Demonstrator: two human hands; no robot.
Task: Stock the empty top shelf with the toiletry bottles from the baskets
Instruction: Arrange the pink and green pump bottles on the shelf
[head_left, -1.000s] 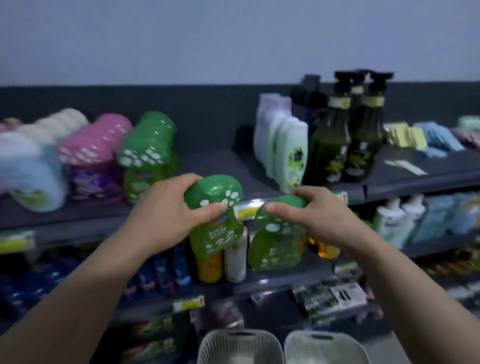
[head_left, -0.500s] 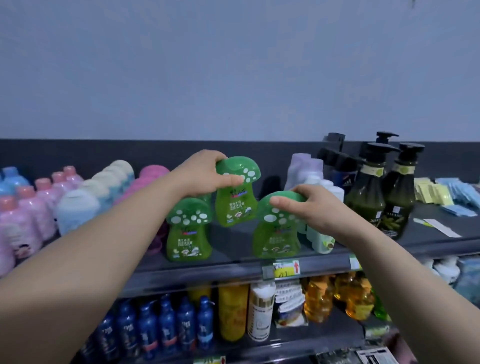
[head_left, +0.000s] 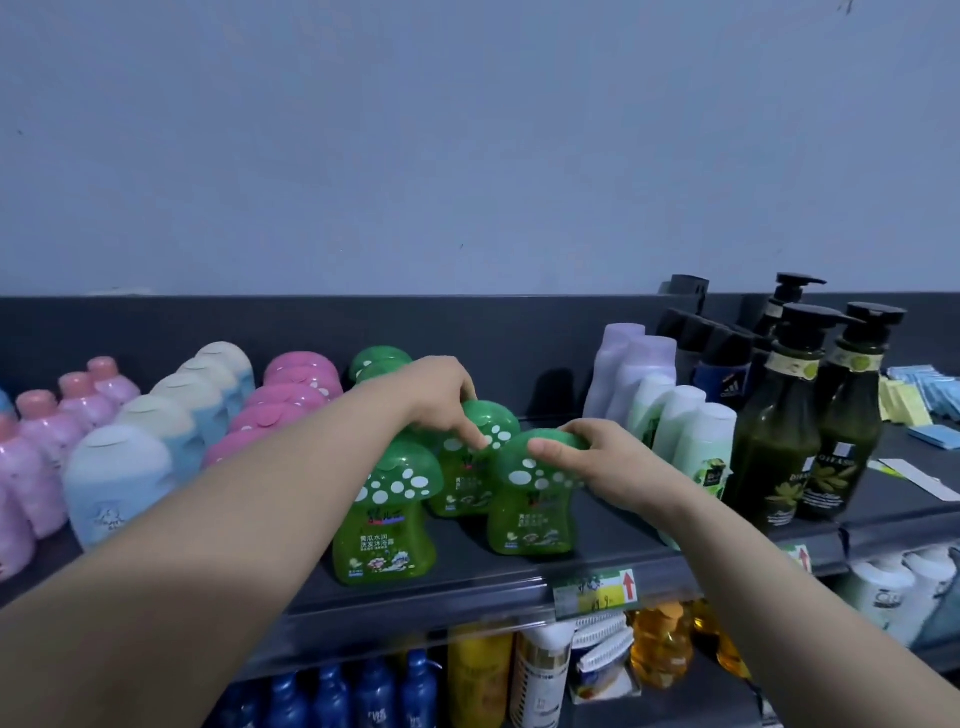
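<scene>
Green mushroom-shaped bottles stand on the dark top shelf. My left hand grips the spotted cap of one green bottle set down behind the front one. My right hand grips the cap of another green bottle, which stands on the shelf just to the right. More green caps line up behind. The baskets are out of view.
Pink mushroom bottles, blue-and-cream bottles and pink bottles fill the shelf's left. White bottles and dark green pump bottles stand at the right. Bare shelf lies between the green and white bottles. Lower shelves hold blue and yellow bottles.
Both hands have carried their green bottles up from below and set them on the top shelf; the left bottle dropped from mid-air to behind the front green bottle. The camera tilted up.
</scene>
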